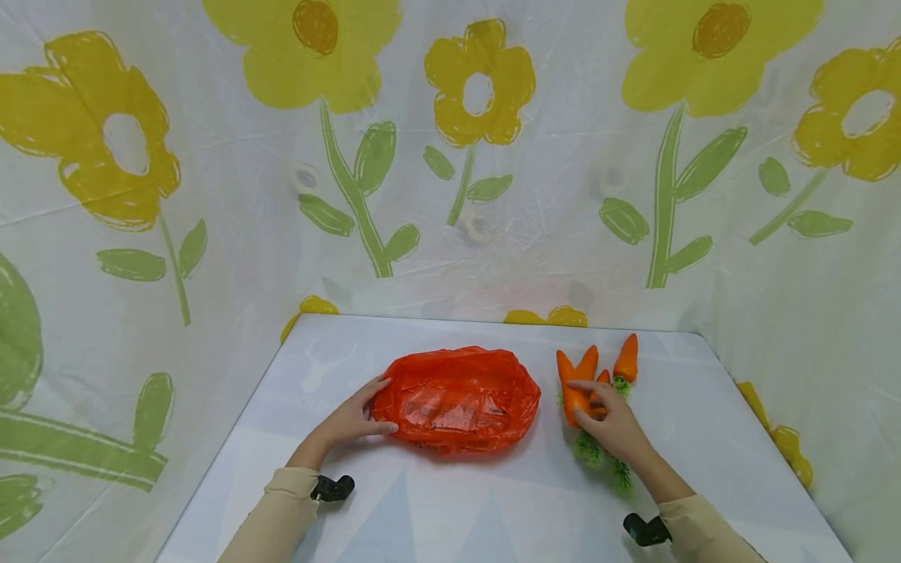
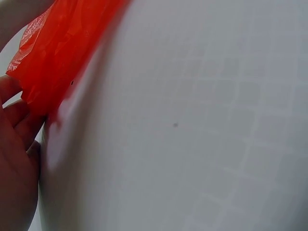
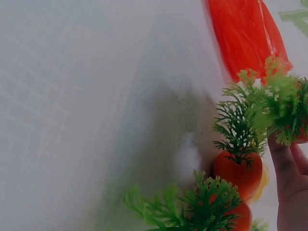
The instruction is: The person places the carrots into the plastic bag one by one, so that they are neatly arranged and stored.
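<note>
A crinkled red plastic bag (image 1: 457,399) with dark print lies on the white table. My left hand (image 1: 355,410) grips its left end, thumb at the near side and fingers at the far side. In the left wrist view, fingertips (image 2: 17,113) press against the bag's edge (image 2: 57,62). My right hand (image 1: 615,422) pinches an orange toy carrot (image 1: 572,391) with thumb and forefinger, amid a small bunch of carrots. In the right wrist view, green leafy tops (image 3: 286,103) stand above that hand (image 3: 291,183), and another carrot (image 3: 238,171) is beside it.
One carrot (image 1: 626,358) lies at the far right of the bunch, its tip pointing away. The table (image 1: 450,508) has a pale printed pattern. A curtain with yellow flowers (image 1: 479,94) surrounds its back and sides.
</note>
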`<state>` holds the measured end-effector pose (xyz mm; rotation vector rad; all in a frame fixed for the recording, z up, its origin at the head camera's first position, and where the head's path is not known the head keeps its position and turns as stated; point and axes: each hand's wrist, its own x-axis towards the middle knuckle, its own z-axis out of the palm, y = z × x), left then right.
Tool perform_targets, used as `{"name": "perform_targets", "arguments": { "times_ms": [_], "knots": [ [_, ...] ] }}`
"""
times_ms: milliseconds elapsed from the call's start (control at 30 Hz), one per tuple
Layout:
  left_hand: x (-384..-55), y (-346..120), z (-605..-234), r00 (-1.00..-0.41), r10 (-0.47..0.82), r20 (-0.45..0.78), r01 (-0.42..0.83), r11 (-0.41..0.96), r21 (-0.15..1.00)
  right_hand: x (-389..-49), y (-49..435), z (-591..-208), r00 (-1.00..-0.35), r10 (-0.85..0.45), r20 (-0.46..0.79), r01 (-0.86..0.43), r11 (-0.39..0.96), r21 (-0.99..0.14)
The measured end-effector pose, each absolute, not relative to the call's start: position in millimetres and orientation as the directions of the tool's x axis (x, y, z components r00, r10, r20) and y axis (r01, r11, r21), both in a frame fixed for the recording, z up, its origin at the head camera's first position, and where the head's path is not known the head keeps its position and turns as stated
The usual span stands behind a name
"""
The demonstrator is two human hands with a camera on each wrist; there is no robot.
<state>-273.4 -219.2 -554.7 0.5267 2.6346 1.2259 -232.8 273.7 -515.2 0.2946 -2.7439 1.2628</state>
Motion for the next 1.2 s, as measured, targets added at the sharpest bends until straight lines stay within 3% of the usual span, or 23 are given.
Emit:
{"name": "perform_targets", "arguments": {
  "times_ms": [533,1200],
  "knots": [
    [-273.5,-219.3,-555.3,-0.922,0.387,-0.025,0.23,0.596,0.769,-233.4,256.1,-515.4,-0.959,-0.197,0.202,-0.281,0.601,-0.748],
    [-273.9,-219.0,-556.6,-0.922,0.387,-0.034,0.224,0.603,0.765,-236.5,233.4,-506.3,-0.97,-0.211,0.121,-0.226,0.596,-0.77]
  ]
}}
